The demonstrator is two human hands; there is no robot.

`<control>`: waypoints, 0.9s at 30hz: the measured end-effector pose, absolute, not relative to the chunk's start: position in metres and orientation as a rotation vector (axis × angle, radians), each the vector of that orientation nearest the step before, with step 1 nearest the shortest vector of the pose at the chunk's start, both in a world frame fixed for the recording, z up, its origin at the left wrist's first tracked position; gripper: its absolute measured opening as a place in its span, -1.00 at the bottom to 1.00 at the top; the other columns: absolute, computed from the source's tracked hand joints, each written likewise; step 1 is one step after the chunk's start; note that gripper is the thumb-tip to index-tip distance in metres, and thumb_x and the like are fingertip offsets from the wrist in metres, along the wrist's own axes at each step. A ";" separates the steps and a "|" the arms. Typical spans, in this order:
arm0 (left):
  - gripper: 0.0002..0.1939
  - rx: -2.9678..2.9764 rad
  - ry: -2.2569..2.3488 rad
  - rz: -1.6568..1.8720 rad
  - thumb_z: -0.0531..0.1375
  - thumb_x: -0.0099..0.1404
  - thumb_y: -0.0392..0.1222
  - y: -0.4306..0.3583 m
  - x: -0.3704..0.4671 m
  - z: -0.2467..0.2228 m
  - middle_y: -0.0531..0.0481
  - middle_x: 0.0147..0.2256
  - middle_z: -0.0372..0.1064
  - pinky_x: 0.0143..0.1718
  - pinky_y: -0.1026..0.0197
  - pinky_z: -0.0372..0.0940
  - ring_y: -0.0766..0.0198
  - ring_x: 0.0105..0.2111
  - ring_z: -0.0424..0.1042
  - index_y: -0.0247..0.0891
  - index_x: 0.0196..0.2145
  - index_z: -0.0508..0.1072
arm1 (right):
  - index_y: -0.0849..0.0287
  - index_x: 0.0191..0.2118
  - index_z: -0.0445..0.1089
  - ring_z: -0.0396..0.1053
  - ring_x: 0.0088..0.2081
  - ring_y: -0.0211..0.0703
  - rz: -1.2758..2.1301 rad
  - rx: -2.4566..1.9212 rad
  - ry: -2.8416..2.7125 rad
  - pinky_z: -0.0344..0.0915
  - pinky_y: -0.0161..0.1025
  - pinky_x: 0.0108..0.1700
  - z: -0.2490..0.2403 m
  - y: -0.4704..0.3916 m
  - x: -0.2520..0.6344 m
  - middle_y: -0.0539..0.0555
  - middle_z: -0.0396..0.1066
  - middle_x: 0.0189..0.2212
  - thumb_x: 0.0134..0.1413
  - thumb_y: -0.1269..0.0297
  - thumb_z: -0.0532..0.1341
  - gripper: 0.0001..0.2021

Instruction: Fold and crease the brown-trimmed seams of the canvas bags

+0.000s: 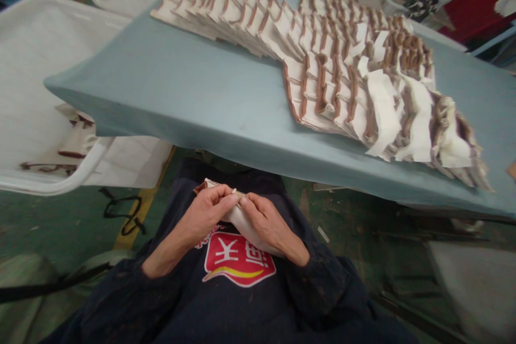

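Observation:
Over my lap, both hands pinch a white piece of fabric with a brown edge (244,223). My left hand (207,214) is closed on its upper edge, thumb against the fingertips. Close beside it, my right hand (270,223) grips the same edge, and part of the piece hangs below the fingers. A small pale bit shows between the fingertips, too small to name. Behind the hands is a dark apron with a red printed logo (239,258). On the table lie overlapping stacks of similar white pieces with brown edges (322,83), apart from my hands.
A table with a blue-grey cover (193,94) stands across the front. White paper-like strips (382,110) rest on the stacks. At the left, a large white bin (44,54) holds a few brown-edged pieces. A black strap (124,209) lies on the green floor.

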State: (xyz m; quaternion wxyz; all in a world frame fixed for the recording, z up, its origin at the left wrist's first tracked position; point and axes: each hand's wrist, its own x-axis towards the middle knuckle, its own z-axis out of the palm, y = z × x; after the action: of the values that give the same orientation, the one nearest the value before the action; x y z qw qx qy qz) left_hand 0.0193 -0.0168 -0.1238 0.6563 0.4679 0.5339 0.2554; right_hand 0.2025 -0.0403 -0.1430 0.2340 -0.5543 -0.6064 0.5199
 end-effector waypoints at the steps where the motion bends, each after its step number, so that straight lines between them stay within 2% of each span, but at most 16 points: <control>1: -0.56 1.060 1.211 0.578 0.27 0.19 0.22 -0.017 0.019 -0.125 0.12 -0.51 0.18 -0.43 0.26 0.10 0.30 -0.47 0.15 -0.19 -0.50 0.30 | 0.06 -0.39 0.31 0.33 -0.39 -0.14 1.426 -1.516 -1.662 0.18 -0.15 -0.33 -0.144 -0.040 0.203 0.02 0.42 -0.43 0.50 -0.09 0.03 -0.55; 18: -0.57 1.013 1.215 0.572 0.28 0.18 0.22 -0.018 0.020 -0.130 0.12 -0.52 0.21 -0.43 0.26 0.10 0.30 -0.49 0.17 -0.19 -0.48 0.30 | 0.11 -0.35 0.34 0.31 -0.38 -0.18 1.461 -1.496 -1.636 0.17 -0.20 -0.30 -0.153 -0.042 0.203 -0.01 0.40 -0.42 0.54 -0.06 0.04 -0.55; 27: -0.57 0.999 1.212 0.589 0.31 0.18 0.21 -0.019 0.020 -0.130 0.10 -0.53 0.27 -0.44 0.26 0.10 0.29 -0.50 0.21 -0.19 -0.49 0.34 | 0.11 -0.35 0.34 0.28 -0.39 -0.19 1.460 -1.484 -1.640 0.16 -0.21 -0.32 -0.154 -0.042 0.204 -0.01 0.39 -0.42 0.53 -0.11 0.03 -0.52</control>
State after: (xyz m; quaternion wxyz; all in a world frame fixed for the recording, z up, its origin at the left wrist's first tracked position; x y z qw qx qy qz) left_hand 0.0199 -0.0185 -0.1301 0.6685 0.4430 0.5373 0.2611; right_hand 0.2036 -0.0421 -0.1539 0.2432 -0.5432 -0.6001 0.5345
